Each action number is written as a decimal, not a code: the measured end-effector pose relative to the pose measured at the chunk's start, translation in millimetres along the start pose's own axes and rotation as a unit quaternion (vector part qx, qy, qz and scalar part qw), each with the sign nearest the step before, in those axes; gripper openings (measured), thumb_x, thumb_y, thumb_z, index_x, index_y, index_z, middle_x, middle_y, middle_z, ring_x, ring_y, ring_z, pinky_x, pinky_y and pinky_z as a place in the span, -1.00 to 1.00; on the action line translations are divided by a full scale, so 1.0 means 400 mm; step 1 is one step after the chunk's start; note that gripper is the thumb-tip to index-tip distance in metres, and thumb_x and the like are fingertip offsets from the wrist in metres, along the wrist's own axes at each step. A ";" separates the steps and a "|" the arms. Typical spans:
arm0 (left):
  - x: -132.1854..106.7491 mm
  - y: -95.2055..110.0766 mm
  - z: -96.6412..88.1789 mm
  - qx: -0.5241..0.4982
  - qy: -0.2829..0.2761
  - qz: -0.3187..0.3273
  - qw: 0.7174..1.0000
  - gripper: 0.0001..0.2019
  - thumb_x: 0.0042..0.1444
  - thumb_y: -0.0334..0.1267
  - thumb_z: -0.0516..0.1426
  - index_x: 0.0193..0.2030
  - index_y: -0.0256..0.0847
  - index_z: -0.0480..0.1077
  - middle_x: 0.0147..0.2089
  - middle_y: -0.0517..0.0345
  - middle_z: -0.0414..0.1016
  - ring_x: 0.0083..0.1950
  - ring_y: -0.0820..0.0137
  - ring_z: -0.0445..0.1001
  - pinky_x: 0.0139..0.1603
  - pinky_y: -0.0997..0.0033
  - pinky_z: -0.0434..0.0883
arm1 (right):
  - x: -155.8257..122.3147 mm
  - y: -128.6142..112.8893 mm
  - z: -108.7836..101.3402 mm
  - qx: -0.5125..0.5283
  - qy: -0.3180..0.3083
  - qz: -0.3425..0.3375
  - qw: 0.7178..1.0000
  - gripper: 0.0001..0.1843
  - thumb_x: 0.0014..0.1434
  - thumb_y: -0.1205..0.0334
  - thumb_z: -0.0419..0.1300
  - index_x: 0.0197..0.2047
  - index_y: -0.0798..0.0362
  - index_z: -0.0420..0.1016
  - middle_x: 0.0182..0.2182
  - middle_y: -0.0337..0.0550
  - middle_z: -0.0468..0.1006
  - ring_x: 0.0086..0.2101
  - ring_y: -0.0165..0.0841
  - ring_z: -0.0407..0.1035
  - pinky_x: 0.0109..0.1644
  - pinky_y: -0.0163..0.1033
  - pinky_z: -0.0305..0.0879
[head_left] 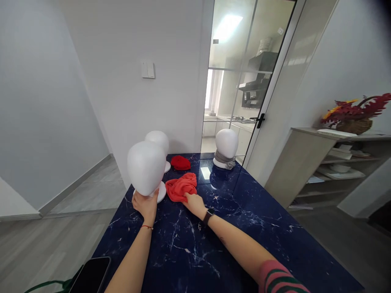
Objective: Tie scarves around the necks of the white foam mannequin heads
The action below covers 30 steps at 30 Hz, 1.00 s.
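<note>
My left hand (146,204) is wrapped round the neck of a white mannequin head (146,167), which stands on a round white base at the table's left side. My right hand (195,203) has its fingers closed at the near edge of a crumpled coral-red cloth (182,186); the fingertips are partly hidden. The cloth lies bunched on the table beside the mannequin head's base. Behind it rests a small red knitted-looking hat (180,162). A second white mannequin head (159,140) stands behind the first and is partly covered by it.
At the far right of the dark blue marbled table (244,219) stands another white mannequin head (227,143) with a grey scarf (225,159) round its neck. A phone (91,274) lies at the near left. A glass door (235,81) and a shelf unit (290,162) are beyond.
</note>
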State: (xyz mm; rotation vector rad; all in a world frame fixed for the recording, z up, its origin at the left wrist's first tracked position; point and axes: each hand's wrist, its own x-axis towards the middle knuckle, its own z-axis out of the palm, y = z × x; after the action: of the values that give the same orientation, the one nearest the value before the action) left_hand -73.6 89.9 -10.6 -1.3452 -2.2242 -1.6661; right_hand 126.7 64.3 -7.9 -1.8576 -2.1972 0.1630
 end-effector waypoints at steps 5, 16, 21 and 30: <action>-0.132 0.103 -0.024 -0.023 -0.037 0.067 0.997 -0.21 -0.24 0.17 0.22 0.05 -0.38 0.24 -0.06 -0.15 0.33 0.06 0.00 0.28 0.09 0.00 0.21 | -0.158 0.183 -0.065 -0.062 0.000 0.094 0.994 -0.66 0.26 0.02 -0.04 -0.11 0.06 0.40 -0.31 0.03 0.58 -0.27 -0.21 0.50 -0.23 -0.25 0.27; -0.360 0.226 -0.034 -0.017 -0.124 0.065 0.990 -0.28 -0.15 0.09 0.23 0.07 -0.33 0.19 -0.03 -0.12 0.29 0.07 0.06 0.27 0.05 0.09 0.24 | -0.445 0.435 -0.116 0.058 0.053 0.212 0.974 -0.61 0.17 0.01 0.02 0.01 0.00 0.34 -0.42 -0.12 0.55 -0.37 -0.22 0.48 -0.32 -0.27 0.23; -0.363 0.227 -0.042 -0.008 -0.101 0.047 0.994 -0.24 -0.17 0.08 0.24 0.11 -0.33 0.15 0.00 -0.15 0.28 0.10 0.05 0.26 0.08 0.09 0.22 | -0.514 0.411 -0.113 0.033 0.140 0.242 0.960 -0.45 0.15 0.12 0.03 0.19 0.10 0.13 -0.33 -0.06 0.55 -0.35 -0.21 0.47 -0.33 -0.26 0.23; -0.381 0.218 -0.037 -0.027 -0.113 0.031 0.993 -0.13 -0.18 0.07 0.25 0.19 -0.31 0.00 0.12 -0.24 0.16 0.18 -0.01 0.18 0.12 0.02 0.18 | -0.498 0.333 -0.207 0.177 0.247 0.185 0.934 -0.66 0.15 0.12 -0.05 -0.32 0.07 0.50 -0.40 -0.10 0.54 -0.39 -0.29 0.38 -0.28 -0.26 0.22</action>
State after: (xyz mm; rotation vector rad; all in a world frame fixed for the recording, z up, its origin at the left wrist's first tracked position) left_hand 71.7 -9.5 -16.3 -1.6745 -2.2384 -1.6393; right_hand 305.2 -114.1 13.5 -1.8320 -1.3748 0.1318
